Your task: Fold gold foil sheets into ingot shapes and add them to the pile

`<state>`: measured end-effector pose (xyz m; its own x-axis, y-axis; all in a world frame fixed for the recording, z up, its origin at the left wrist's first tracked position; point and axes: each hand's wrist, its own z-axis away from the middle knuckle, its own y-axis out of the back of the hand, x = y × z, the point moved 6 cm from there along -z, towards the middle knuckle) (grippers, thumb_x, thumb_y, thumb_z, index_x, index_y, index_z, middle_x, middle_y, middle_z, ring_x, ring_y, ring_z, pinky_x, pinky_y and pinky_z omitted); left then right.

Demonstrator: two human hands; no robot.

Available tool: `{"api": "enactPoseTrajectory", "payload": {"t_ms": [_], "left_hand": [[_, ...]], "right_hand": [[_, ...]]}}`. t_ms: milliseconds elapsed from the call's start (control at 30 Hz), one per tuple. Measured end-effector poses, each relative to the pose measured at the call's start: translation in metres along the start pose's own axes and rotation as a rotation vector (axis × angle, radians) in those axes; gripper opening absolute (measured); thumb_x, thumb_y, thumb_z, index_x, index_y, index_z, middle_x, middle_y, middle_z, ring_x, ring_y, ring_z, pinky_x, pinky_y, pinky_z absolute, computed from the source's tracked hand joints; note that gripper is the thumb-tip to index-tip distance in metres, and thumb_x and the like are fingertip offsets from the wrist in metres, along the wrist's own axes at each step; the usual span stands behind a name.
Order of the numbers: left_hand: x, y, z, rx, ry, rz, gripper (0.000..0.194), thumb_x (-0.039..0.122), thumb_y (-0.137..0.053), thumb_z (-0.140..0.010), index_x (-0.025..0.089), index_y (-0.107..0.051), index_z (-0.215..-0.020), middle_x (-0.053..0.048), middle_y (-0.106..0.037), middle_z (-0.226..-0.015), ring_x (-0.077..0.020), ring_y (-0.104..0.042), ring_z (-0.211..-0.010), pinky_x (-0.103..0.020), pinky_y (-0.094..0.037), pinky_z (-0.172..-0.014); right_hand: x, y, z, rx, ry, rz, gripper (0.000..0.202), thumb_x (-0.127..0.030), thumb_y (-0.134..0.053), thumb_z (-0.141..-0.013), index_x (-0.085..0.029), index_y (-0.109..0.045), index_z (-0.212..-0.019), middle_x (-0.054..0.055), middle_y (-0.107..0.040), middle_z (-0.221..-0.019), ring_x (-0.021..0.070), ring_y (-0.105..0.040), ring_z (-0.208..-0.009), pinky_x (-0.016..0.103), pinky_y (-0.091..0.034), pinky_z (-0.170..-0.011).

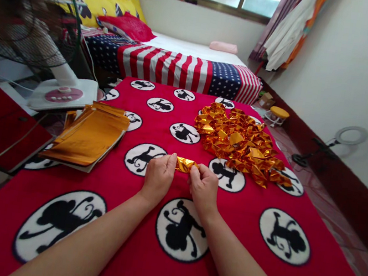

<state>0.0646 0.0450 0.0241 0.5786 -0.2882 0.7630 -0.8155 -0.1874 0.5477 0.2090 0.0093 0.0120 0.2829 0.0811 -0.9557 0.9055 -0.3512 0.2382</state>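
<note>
Between my two hands is a small folded piece of gold foil paper [185,164], just above the red cloth. My left hand [160,174] is closed, pinching its left end with the thumb on top. The right end sits in the closed fingers of my right hand [204,184]. To the left lies a stack of flat gold foil sheets [92,136] with paler edges. A heap of folded gold foil pieces [238,141] spreads over the cloth to the right, beyond my right hand.
The red cloth [113,238] carries black monkey prints in white circles. A white fan [63,90] stands at the left beside a red-fronted box [1,129]. Behind is a bed with a flag-patterned cover [170,69]. A yellow stool [279,112] and a ring light [352,135] stand on the right.
</note>
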Motion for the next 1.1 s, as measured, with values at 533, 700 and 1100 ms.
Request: {"api": "enactPoseTrajectory", "payload": {"t_ms": [533, 700, 1100], "left_hand": [[0.002, -0.004, 0.001, -0.047, 0.012, 0.166, 0.042, 0.037, -0.035, -0.095, 0.020, -0.034, -0.056, 0.003, -0.039, -0.051, -0.0113, -0.037, -0.051, -0.028, -0.026, -0.054], [0.000, -0.007, 0.000, -0.076, 0.051, 0.258, 0.042, 0.038, -0.037, -0.094, 0.021, -0.032, -0.056, 0.003, -0.036, -0.051, -0.0106, -0.034, -0.050, -0.027, -0.027, -0.053], [0.006, -0.008, 0.005, -0.086, -0.040, 0.101, 0.041, 0.036, -0.037, -0.095, 0.020, -0.037, -0.057, 0.002, -0.040, -0.052, -0.0114, -0.038, -0.050, -0.028, -0.025, -0.054]], "right_hand": [[-0.003, 0.004, 0.000, 0.061, 0.022, 0.036, 0.035, -0.035, -0.050, -0.087, -0.021, -0.043, -0.056, -0.006, -0.039, -0.046, 0.0094, -0.034, -0.046, 0.023, -0.024, -0.045], [-0.003, 0.005, 0.001, 0.065, 0.022, 0.042, 0.035, -0.034, -0.050, -0.087, -0.021, -0.043, -0.055, -0.006, -0.040, -0.047, 0.0090, -0.035, -0.046, 0.023, -0.025, -0.046], [-0.003, 0.009, -0.001, 0.103, -0.002, 0.037, 0.034, -0.031, -0.050, -0.085, -0.021, -0.041, -0.055, -0.006, -0.040, -0.047, 0.0090, -0.034, -0.046, 0.023, -0.026, -0.046]]}}
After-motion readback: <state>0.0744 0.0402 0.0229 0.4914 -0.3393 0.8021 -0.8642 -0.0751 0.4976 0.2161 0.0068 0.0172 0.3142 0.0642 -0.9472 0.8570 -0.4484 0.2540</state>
